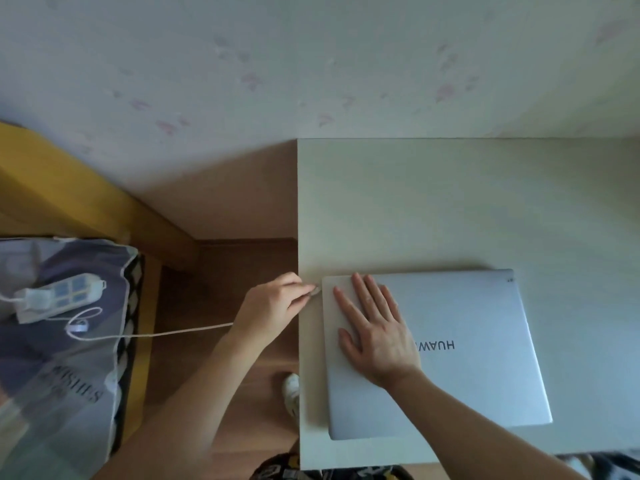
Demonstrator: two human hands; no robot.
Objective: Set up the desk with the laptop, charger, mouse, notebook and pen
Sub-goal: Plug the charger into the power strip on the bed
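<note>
The left hand pinches the charger plug just left of the laptop edge (right hand flat, fingers spread, steadying the lid).

The left hand hides the cable plug; desk cut off at right edge

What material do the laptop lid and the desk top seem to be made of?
Laptop: probably metal, matte silver; the closed lid shows an even, soft sheen and dark printed lettering. Desk: probably laminated board, pale cream and matte; flat, with a faint grain and a sharp straight edge.
</note>
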